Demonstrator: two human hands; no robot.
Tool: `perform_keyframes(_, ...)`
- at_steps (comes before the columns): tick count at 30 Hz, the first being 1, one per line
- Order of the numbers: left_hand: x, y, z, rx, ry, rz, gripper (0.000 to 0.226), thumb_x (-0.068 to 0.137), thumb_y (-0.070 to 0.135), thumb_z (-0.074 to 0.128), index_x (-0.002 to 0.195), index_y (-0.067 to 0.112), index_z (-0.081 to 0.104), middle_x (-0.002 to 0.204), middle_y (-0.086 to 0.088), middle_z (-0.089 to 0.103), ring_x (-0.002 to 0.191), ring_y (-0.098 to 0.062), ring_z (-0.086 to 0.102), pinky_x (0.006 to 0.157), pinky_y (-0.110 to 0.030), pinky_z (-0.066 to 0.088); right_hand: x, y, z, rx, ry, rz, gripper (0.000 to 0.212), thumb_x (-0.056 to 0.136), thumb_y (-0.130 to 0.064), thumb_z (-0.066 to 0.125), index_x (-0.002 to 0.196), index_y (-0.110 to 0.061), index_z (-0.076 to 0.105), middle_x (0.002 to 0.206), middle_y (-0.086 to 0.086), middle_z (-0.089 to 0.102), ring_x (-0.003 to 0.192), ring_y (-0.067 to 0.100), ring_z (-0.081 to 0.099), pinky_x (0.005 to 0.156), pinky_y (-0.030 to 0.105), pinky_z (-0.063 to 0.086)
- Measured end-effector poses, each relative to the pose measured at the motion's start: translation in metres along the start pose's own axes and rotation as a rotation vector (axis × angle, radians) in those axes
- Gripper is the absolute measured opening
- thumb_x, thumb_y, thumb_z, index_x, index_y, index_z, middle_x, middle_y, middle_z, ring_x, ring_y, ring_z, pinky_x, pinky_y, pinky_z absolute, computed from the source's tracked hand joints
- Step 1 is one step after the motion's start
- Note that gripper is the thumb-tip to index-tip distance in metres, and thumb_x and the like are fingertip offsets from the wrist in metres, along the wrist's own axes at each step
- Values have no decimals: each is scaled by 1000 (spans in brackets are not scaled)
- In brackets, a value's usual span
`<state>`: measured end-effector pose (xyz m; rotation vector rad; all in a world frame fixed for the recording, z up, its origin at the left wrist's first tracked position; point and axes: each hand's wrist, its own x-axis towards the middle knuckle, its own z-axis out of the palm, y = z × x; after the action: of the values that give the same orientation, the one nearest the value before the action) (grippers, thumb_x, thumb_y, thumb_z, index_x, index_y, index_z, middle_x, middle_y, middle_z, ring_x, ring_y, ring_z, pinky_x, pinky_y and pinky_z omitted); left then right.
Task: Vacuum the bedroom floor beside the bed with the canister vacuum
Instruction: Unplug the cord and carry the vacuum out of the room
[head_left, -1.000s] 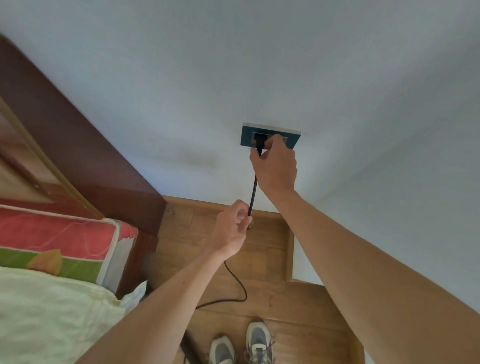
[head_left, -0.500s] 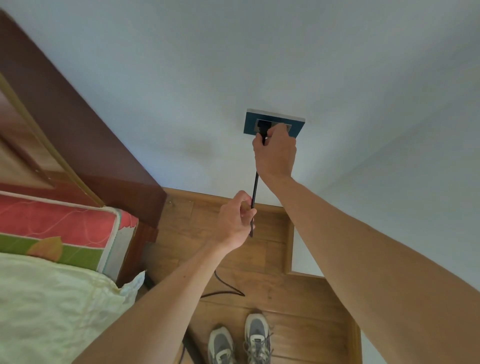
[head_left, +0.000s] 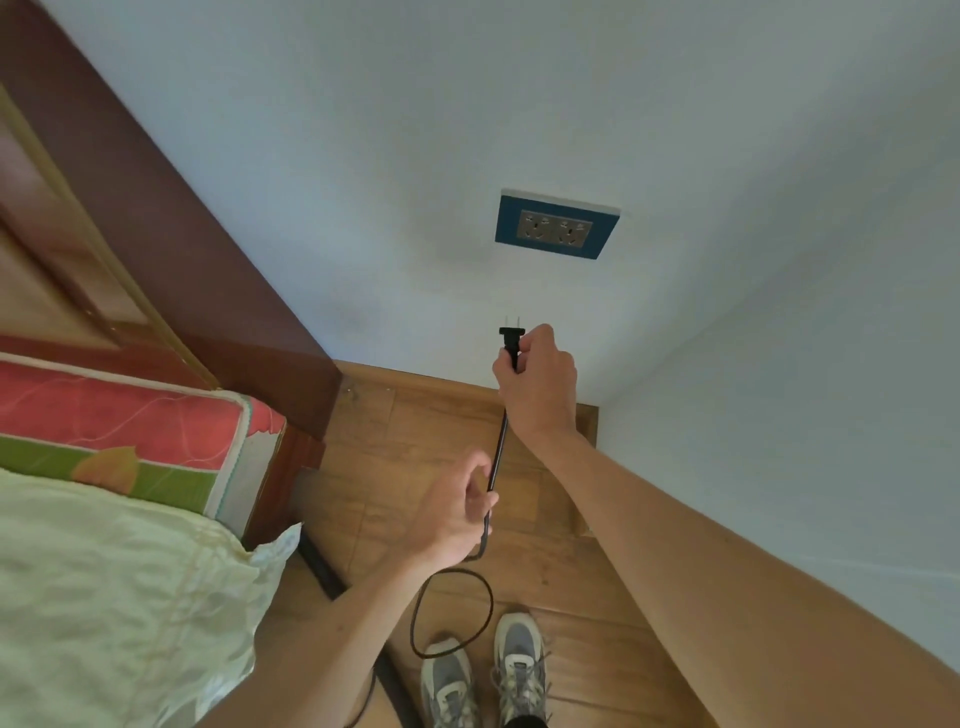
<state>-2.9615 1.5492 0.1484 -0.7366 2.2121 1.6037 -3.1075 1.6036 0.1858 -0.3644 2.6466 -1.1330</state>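
The plug (head_left: 511, 340) is gripped in the right hand (head_left: 537, 384), its 2 prongs pointing up toward the wall socket (head_left: 557, 224), which lies above that hand, well apart. The cord (head_left: 496, 457) runs down through the loosely curled left hand (head_left: 457, 512). The right hand is nearer the socket.
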Motion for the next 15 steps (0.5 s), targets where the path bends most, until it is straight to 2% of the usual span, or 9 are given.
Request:
perform_keyframes(5, -15, 5, 3, -15, 0, 10, 17, 100, 10, 55, 114, 13, 48, 84, -10, 53, 86, -39, 68, 70, -44, 63, -11, -7, -2, -2, -12, -31, 15, 98, -15, 56, 105, -4, 49, 81, 4, 60, 59, 11, 52, 50, 18, 35)
perform_keyframes(8, -19, 3, 0, -39, 36, 15, 17, 99, 9, 55, 114, 14, 48, 80, -7, 52, 77, -36, 67, 71, -51, 61, -11, -14, -4, 5, -8, -46, 16, 98, -16, 58, 105, -6, 49, 87, 7, 66, 67, 18, 61, 53, 21, 44)
perform_keyframes(10, -23, 0, -3, -59, 72, 13, 17, 100, 8, 54, 114, 12, 48, 77, -5, 50, 72, -29, 63, 70, -54, 59, -12, -20, -2, 14, -21, -75, 15, 97, -16, 58, 105, -7, 49, 88, 8, 68, 68, 20, 65, 57, 28, 52)
perform_keyframes(13, -30, -1, -11, -53, 126, 25, 16, 101, 10, 53, 115, 13, 47, 78, -7, 51, 72, -28, 65, 64, -42, 61, -12, -32, 7, 23, -46, -114, 14, 97, -17, 59, 103, -9, 48, 86, 8, 68, 68, 23, 67, 64, 41, 58)
perform_keyframes(15, -35, -6, -17, -55, 172, 21, 16, 100, 13, 54, 113, 19, 47, 79, -5, 53, 74, -28, 68, 60, -31, 61, -12, -43, 17, 28, -76, -144, 14, 97, -18, 59, 101, -11, 47, 86, 9, 69, 69, 24, 67, 66, 44, 58)
